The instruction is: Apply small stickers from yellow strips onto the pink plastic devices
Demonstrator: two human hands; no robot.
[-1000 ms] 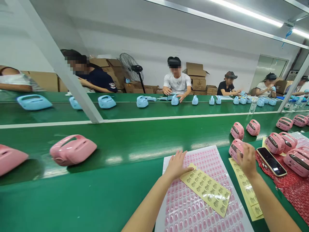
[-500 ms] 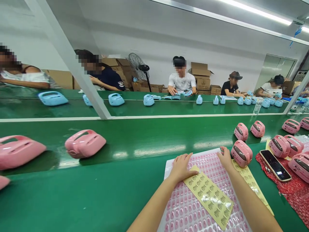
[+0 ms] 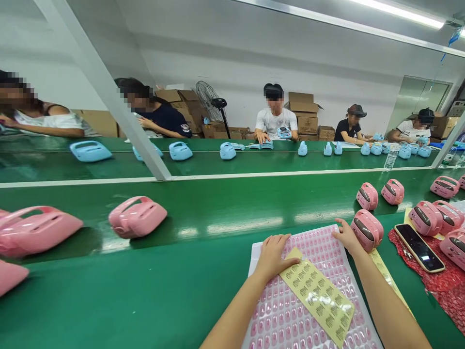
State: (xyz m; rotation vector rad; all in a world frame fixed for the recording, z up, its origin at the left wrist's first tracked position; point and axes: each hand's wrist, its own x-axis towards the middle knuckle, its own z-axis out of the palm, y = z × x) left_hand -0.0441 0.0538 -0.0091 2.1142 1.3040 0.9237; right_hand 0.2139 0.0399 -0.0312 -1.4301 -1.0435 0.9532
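Note:
A large sheet of pink oval stickers [image 3: 272, 310] lies before me on the green bench. My left hand [image 3: 274, 257] holds its far edge, fingers reaching over that edge and thumb lying on a yellow label sheet [image 3: 319, 295]. This smaller sheet rests slantwise on top, printed with rows of dark text. At the far right corner my right hand [image 3: 347, 236] grips the edge of the pink sticker sheet between thumb and fingers. Just beyond that hand stands a pink plastic case with a handle and dark window [image 3: 366, 230]. Another yellow sheet [image 3: 387, 278] is partly hidden beneath my right forearm.
A phone [image 3: 419, 247] lies on red bubble wrap [image 3: 436, 286] at right, with several pink cases around it. More pink shells [image 3: 138, 218] stand at left. Across the white rail [image 3: 254, 175], co-workers sit behind blue shells [image 3: 227, 151]. A slanted post [image 3: 105, 92] rises at left.
The whole view has shifted slightly, so things appear farther right. Both my hands keep their places on the sheets. Across the bench, the middle co-worker has lifted a blue shell a little.

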